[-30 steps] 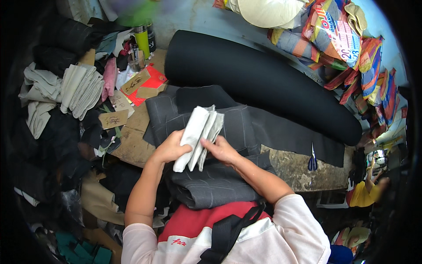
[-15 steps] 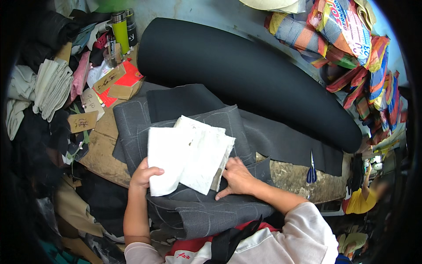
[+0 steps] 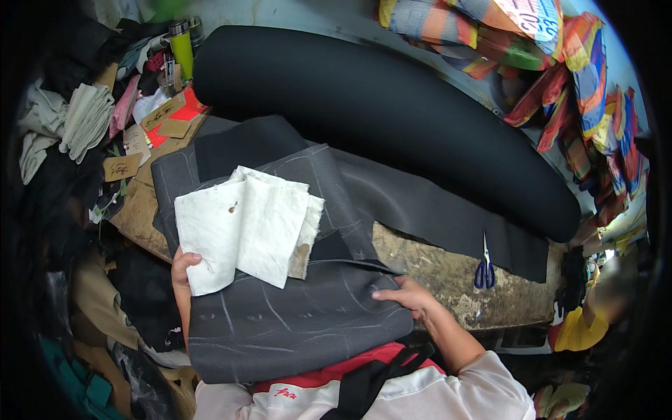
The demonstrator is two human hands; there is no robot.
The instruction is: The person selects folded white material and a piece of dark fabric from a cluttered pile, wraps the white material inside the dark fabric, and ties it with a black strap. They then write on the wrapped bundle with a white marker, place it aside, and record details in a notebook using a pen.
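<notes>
Cloth (image 3: 269,227) atop grey fabric (image 3: 301,311); scissors (image 3: 484,273) right, black roll (image 3: 378,105) behind.

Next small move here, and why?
Probably lift the white cloth clear of the grey cloth with the left hand. It covers part of the grey cloth, which bears pale marking lines, and the left hand has its left edge. The right hand is holding the grey cloth's right side, so it could steady that.

wall (image 3: 336,17): pale blue | table (image 3: 448,280): worn, mottled wood, near wall
</notes>
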